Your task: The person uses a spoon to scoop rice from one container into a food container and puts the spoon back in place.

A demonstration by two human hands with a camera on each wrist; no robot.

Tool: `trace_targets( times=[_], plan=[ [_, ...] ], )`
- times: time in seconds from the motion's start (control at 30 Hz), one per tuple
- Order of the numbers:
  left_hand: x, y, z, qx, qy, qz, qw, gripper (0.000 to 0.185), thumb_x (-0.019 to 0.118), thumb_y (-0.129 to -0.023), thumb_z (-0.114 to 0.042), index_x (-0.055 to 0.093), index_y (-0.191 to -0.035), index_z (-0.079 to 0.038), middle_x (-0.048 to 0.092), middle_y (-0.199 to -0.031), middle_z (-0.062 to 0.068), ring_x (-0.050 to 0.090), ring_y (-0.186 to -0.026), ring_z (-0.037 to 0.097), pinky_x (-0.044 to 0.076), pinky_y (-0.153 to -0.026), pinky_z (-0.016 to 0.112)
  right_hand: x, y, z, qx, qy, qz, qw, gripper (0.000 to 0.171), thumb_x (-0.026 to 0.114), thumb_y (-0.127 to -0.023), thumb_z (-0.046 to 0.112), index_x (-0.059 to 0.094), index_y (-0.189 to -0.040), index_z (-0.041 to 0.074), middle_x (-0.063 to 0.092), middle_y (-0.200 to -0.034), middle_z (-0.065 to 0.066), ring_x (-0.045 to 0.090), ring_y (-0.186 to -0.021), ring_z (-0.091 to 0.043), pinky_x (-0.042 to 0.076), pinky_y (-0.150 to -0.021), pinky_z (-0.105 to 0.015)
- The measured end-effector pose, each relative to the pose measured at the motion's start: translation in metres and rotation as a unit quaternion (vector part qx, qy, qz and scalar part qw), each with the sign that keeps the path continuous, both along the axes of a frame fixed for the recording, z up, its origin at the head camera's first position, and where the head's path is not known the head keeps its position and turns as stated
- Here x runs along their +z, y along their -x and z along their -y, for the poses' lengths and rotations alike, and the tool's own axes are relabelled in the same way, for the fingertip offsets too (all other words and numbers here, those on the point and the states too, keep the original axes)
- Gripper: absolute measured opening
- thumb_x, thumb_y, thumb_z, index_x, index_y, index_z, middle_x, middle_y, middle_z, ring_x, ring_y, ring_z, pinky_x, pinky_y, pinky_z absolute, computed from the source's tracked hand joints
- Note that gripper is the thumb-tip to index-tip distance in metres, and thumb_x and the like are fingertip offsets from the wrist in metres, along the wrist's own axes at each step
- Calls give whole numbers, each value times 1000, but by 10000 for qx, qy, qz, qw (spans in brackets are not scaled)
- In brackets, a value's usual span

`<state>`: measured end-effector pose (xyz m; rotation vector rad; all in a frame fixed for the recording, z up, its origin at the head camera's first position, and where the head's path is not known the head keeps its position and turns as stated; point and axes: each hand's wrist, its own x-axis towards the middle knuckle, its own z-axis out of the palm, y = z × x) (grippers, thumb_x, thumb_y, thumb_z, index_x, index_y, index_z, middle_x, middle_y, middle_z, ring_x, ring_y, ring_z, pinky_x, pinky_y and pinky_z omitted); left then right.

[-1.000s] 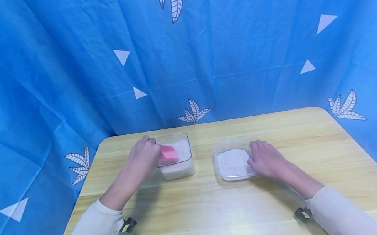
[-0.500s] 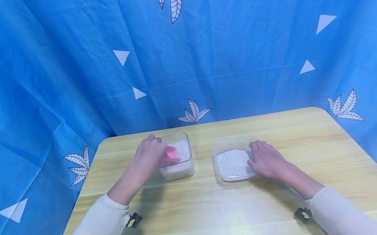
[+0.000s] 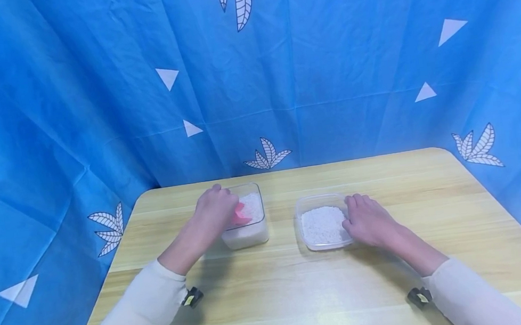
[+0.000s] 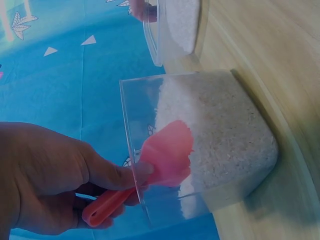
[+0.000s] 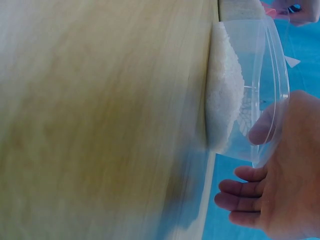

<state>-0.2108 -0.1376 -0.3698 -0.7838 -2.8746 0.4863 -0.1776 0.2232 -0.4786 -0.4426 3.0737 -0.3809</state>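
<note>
Scooping rice from the left tub

Left hand (image 3: 212, 211) grips the pink scoop (image 4: 167, 152), dug into the rice tub (image 3: 245, 215); right hand (image 3: 367, 220), fingers relaxed, steadies the shallow tub (image 3: 321, 224) on the bench (image 3: 305, 297). Next likely: lift level, carry right.

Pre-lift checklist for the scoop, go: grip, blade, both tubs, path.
1. Grip: left hand holds the pink scoop by its handle, thumb on top. Ok.
2. Blade in the rice: its tip lies against the rice in the deep container; how far it has dug in, cannot tell.
3. Load on the blade: no rice shows on its face. Not ok.
4. Receiving tub braced: right hand rests against the side of the shallow container. Ok.
5. Room in the shallow container: its rice sits below the rim in the right wrist view. Ok.
6. Path between the two tubs: only bare table. Ok.
</note>
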Motion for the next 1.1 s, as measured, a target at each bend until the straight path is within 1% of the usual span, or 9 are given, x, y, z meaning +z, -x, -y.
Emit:
trace_targets(
  times=[0.2,0.33,0.43,0.57,0.77,0.9,0.97,1.03,1.1],
  plan=[
    [0,7,-11,122,194,376,9990,15,80,-90,-8,79,-105,-10,77,-98,11,56,-82,23,58,-72,32,1,0,0,2,-3,24,10000,58,49,-101,25,42,-141,-16,55,-131,-33,53,-120,-45,45,-106,-60],
    [-2,13,-19,144,197,584,9980,23,81,-91,-26,78,-106,-8,77,-97,11,57,-82,24,57,-72,34,0,0,1,14,43,72,10000,59,49,-101,25,41,-143,-16,54,-133,-34,53,-123,-46,44,-108,-61],
    [-4,16,-23,160,124,670,9975,30,82,-90,-33,77,-105,-7,77,-96,11,58,-82,25,57,-72,35,-1,0,1,10,55,89,9999,60,49,-101,25,40,-143,-17,53,-135,-34,52,-125,-47,43,-109,-61],
    [-8,19,-26,173,68,646,9977,22,81,-91,-24,77,-105,-7,76,-97,12,59,-83,25,59,-71,37,0,1,1,25,30,47,10000,60,49,-101,26,41,-142,-17,54,-134,-34,53,-124,-47,44,-108,-61],
    [-9,19,-26,132,29,475,9988,21,80,-91,-21,76,-105,-5,76,-96,13,60,-82,25,60,-70,38,2,1,-1,27,-22,-10,10000,58,50,-100,25,42,-141,-17,55,-129,-33,54,-118,-45,46,-105,-60],
    [-9,20,-26,165,-74,490,9986,27,82,-90,-26,76,-105,-5,74,-93,13,60,-80,25,59,-67,37,3,1,-2,25,2,15,10000,58,49,-100,25,42,-141,-17,55,-130,-33,54,-119,-45,46,-105,-60],
    [-10,21,-25,259,-146,556,9980,32,83,-89,-31,76,-105,-5,74,-92,13,59,-78,25,59,-65,36,3,1,-1,32,30,20,10000,58,49,-100,25,42,-140,-17,55,-130,-33,54,-118,-45,46,-105,-60],
    [-13,23,-22,334,-238,576,9975,32,84,-88,-32,76,-105,-6,74,-91,12,59,-76,24,58,-64,36,2,1,-1,18,54,21,10000,58,49,-101,25,42,-141,-17,55,-131,-33,54,-119,-45,46,-106,-60],
    [-15,24,-20,404,-309,631,9967,28,83,-90,-27,76,-106,-6,74,-91,12,58,-75,23,58,-64,35,2,0,-1,4,73,28,10000,58,49,-101,25,42,-142,-17,55,-132,-34,54,-120,-46,45,-107,-61]
  ],
)
